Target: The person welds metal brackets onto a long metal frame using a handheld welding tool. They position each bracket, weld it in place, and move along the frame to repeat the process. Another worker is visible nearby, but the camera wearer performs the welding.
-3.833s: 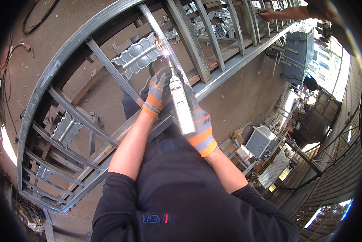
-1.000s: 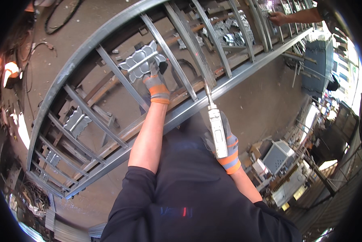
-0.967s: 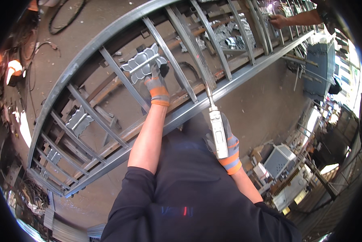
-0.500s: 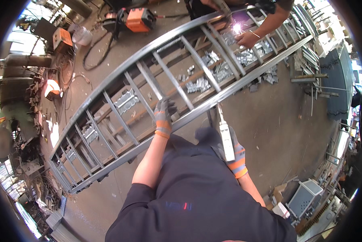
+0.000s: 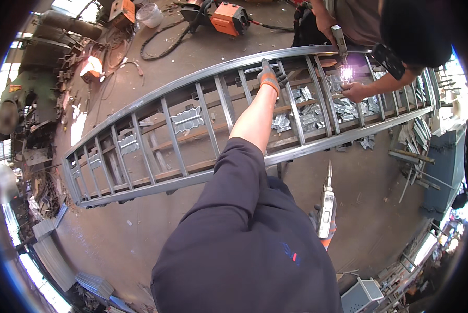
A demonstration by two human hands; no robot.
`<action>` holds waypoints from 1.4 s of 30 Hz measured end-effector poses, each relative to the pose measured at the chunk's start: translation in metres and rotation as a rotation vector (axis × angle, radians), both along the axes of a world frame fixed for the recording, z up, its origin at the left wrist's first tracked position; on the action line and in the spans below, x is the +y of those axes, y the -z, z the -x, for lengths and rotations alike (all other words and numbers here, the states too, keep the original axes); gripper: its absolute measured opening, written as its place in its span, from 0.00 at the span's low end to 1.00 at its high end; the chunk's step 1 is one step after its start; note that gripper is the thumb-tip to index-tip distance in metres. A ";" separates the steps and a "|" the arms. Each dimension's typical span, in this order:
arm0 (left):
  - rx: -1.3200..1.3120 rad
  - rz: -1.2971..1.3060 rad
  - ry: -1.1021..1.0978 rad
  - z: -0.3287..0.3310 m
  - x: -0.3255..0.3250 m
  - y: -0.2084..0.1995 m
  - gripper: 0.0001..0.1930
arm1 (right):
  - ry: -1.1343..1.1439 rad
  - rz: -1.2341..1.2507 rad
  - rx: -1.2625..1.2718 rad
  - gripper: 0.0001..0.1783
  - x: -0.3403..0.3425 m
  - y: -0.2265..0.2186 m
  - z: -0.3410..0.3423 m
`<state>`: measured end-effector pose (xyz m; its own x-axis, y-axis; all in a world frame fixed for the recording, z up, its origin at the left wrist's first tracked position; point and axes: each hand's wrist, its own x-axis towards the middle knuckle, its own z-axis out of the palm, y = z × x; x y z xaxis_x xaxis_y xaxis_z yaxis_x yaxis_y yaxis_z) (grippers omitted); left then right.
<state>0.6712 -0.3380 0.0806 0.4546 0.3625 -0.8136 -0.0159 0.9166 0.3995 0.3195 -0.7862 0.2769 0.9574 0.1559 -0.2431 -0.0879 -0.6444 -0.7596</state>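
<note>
My left hand (image 5: 273, 77), in a grey and orange glove, reaches to the far rail of a long curved metal frame (image 5: 192, 181) with several rungs. Its fingers are spread over a short metal bar (image 5: 252, 69) lying alongside that rail; whether they grip it is hard to make out. At my right side, my right hand (image 5: 317, 215), also gloved, is closed round a white welding torch (image 5: 325, 211). The torch's metal nozzle points away from me, apart from the near rail.
A co-worker's hand (image 5: 354, 92) is beside a bright welding spark; their other hand (image 5: 325, 23) holds a welding gun (image 5: 339, 40). Metal offcuts (image 5: 312, 115) lie under the rungs. An orange machine (image 5: 229, 20) with a black cable (image 5: 163, 56) stands beyond. A grey crate (image 5: 363, 296) stands lower right.
My left hand has moved from near the close rail across to the far rail. The torch has swung away from the near rail, toward my right. The view has shifted.
</note>
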 end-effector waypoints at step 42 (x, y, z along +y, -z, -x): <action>-0.330 0.355 0.056 0.157 -0.118 0.034 0.12 | -0.602 0.507 -0.041 0.25 0.209 -0.012 -0.168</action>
